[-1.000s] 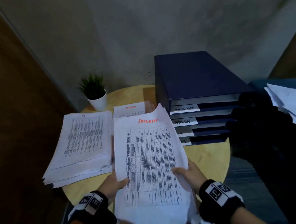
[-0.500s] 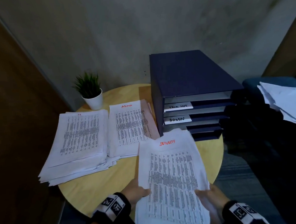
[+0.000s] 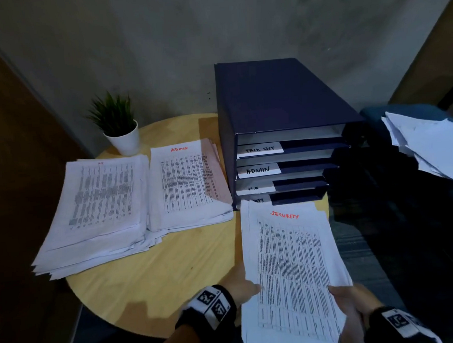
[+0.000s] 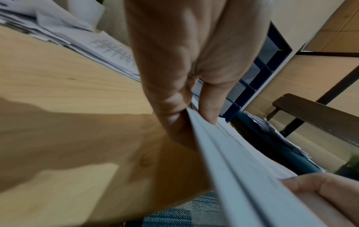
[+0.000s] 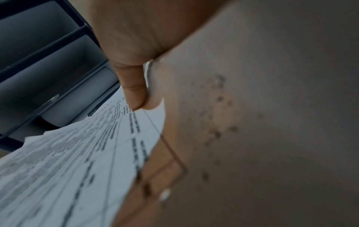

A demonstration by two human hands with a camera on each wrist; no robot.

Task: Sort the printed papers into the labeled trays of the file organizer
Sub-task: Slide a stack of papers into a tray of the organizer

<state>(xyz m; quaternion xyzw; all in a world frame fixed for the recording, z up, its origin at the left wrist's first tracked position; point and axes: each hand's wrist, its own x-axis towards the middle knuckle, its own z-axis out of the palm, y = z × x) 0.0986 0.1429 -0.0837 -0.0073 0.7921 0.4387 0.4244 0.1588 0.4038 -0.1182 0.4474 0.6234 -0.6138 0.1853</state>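
A stack of printed sheets headed SECURITY [image 3: 292, 268] is held in front of the dark blue file organizer [image 3: 277, 110], its far edge just at the lowest tray. My left hand [image 3: 241, 285] pinches the stack's left edge [image 4: 217, 147], thumb on top. My right hand [image 3: 348, 309] grips the lower right edge, thumb [image 5: 135, 90] pressing on the print. The tray labels read TASK LIST [image 3: 260, 149], ADMIN [image 3: 258, 170] and one marked H.R [image 3: 254, 188]; the lowest label is mostly hidden by the stack. Two more paper piles lie on the round wooden table [image 3: 160, 281].
An ADMIN pile [image 3: 186, 184] lies left of the organizer, a thicker pile [image 3: 100, 208] further left at the table's edge. A small potted plant [image 3: 118, 127] stands at the back. Loose white sheets [image 3: 436, 145] rest on a blue seat to the right.
Both hands have carried the SECURITY stack from the middle of the table to the right and forward, up to the organizer's lowest tray. The ADMIN pile is uncovered now.
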